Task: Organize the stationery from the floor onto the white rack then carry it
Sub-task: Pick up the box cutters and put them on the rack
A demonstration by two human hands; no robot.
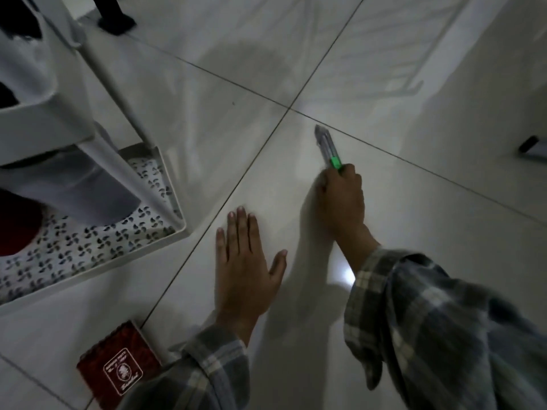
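Note:
My right hand [343,199] is closed around the rear end of a grey utility knife with a green slider [327,147], which points away from me low over the white floor tiles. My left hand [245,261] rests flat on the floor with fingers spread, holding nothing, just right of the white rack [165,184]. The rack stands at the left; its bottom shelf has a perforated pinwheel pattern and holds something red at its left end. A dark red notebook with a white label [120,369] lies on the floor near my left sleeve.
A black furniture foot [117,23] stands at the top left behind the rack. A small dark object [528,143] lies at the right edge on a white surface. Open floor tiles stretch ahead and to the right.

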